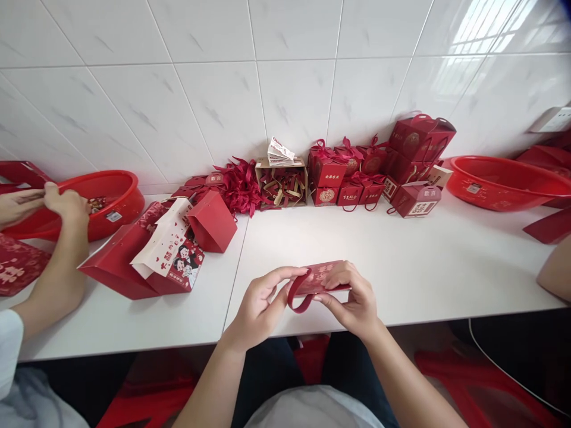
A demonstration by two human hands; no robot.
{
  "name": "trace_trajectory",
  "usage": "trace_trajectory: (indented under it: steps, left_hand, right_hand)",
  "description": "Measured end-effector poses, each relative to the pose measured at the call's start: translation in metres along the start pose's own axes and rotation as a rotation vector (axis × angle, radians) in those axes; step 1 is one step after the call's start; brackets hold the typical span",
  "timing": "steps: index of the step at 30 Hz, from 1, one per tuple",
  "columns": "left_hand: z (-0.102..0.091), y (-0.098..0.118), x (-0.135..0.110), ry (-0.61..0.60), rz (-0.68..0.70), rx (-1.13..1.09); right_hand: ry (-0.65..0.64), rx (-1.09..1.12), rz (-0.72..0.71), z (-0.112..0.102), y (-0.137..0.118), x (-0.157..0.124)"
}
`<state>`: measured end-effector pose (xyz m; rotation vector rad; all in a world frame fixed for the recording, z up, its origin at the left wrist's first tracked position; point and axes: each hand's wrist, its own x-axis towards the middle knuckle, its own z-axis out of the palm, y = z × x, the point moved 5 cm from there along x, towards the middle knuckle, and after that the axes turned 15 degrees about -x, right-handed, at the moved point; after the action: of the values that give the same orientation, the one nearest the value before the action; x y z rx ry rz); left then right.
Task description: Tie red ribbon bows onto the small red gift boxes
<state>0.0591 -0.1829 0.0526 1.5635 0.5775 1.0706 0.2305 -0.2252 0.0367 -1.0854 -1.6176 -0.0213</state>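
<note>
Both my hands hold a flat, folded red gift box (322, 277) with a red ribbon handle (298, 297) just above the front edge of the white table (401, 261). My left hand (259, 306) pinches the ribbon loop between thumb and fingers. My right hand (354, 300) grips the right end of the flat box, fingers closed round it.
Finished red gift boxes (370, 172) are stacked at the wall, beside a cardboard box of ribbons (282, 184). Red basins stand at the left (107, 199) and right (504, 181). A pile of flat red boxes (156, 249) lies left of me. A co-worker's hands (49, 205) work at far left.
</note>
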Motion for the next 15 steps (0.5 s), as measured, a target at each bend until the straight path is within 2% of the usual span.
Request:
trace_trajectory:
  steps: [5, 9, 15]
  left_hand:
    - [0.006, -0.001, 0.0, -0.038, 0.087, 0.027]
    - [0.009, -0.001, 0.0, 0.009, 0.16, 0.039]
    - [0.01, -0.012, -0.005, 0.116, 0.06, -0.073]
  right_hand:
    - [-0.008, 0.025, 0.005, 0.001, -0.001, 0.001]
    - [-0.005, 0.049, 0.006, 0.001, -0.002, 0.002]
    - [-0.008, 0.089, 0.028, 0.002, -0.002, 0.002]
